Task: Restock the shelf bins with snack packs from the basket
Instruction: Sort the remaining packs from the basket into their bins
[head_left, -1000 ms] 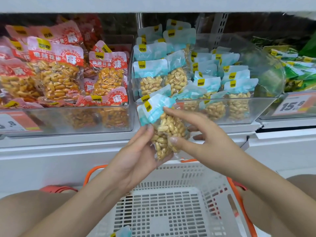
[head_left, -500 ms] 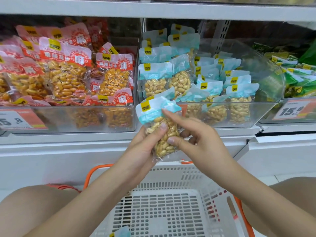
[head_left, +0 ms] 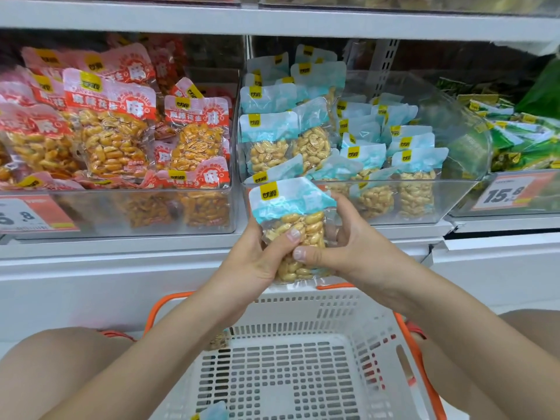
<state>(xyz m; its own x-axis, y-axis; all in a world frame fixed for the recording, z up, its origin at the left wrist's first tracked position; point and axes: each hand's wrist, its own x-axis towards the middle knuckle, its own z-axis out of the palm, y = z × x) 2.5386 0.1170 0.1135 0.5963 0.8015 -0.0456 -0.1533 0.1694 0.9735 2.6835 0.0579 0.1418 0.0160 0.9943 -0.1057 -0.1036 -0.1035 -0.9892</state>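
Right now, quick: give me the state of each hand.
Left hand: closed, gripping the blue-topped peanut pack from its left side.
Right hand: closed, gripping the same pack from its right side.

A price card [head_left: 506, 191] reading 15.8 hangs on the front of the right-hand shelf edge, orange and white. Another price card [head_left: 28, 215], partly cut off by the left frame edge, shows an 8. A perforated metal upright [head_left: 384, 66] stands at the back. The person's bare knees [head_left: 57, 359] frame the bottom.
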